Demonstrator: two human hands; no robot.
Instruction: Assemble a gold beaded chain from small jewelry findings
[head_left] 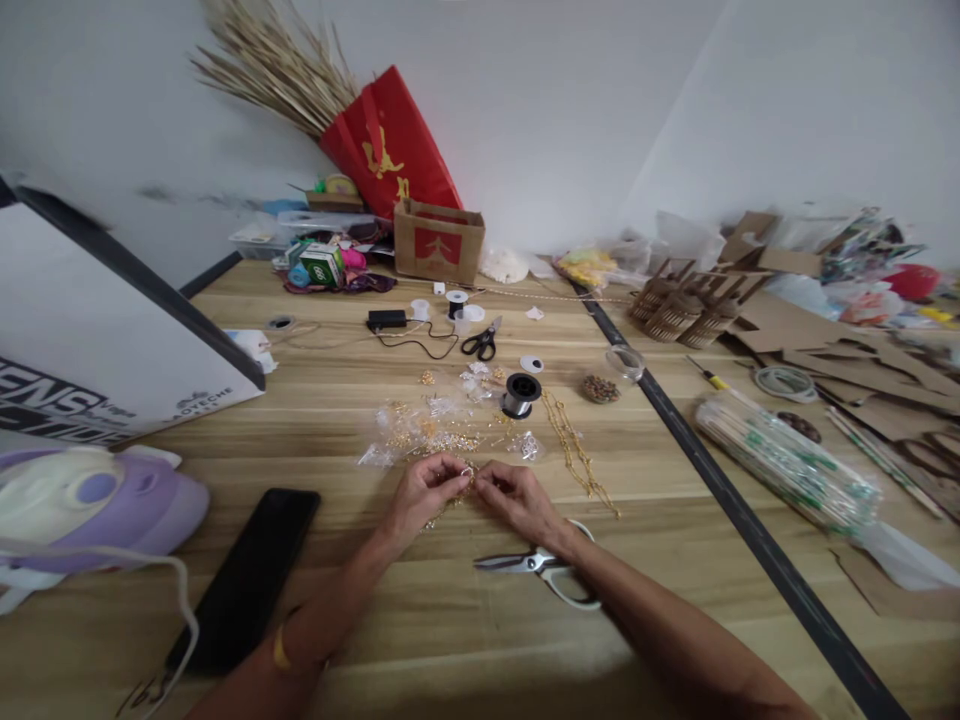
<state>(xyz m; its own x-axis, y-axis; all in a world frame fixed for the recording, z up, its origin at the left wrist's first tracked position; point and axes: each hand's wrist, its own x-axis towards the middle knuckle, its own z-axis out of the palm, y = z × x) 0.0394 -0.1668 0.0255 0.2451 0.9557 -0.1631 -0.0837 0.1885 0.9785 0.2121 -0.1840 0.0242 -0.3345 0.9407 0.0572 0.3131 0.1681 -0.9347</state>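
In the middle of the table my left hand is closed in a pinch on a small silvery ring-shaped piece. The fingertips of my right hand are pressed together right beside it; what they hold is too small to make out. Gold-coloured beaded bits lie below my fingers. White-handled scissors rest partly under my right forearm. Just beyond the hands are clear plastic bags with gold and silver beads, a spool of silvery wire and a gold chain.
A black phone and a purple-and-white device with a cable lie at left, below a large white box. Black scissors and a tub of brown beads are farther back. Wrapped sticks and cardboard pieces cover the right.
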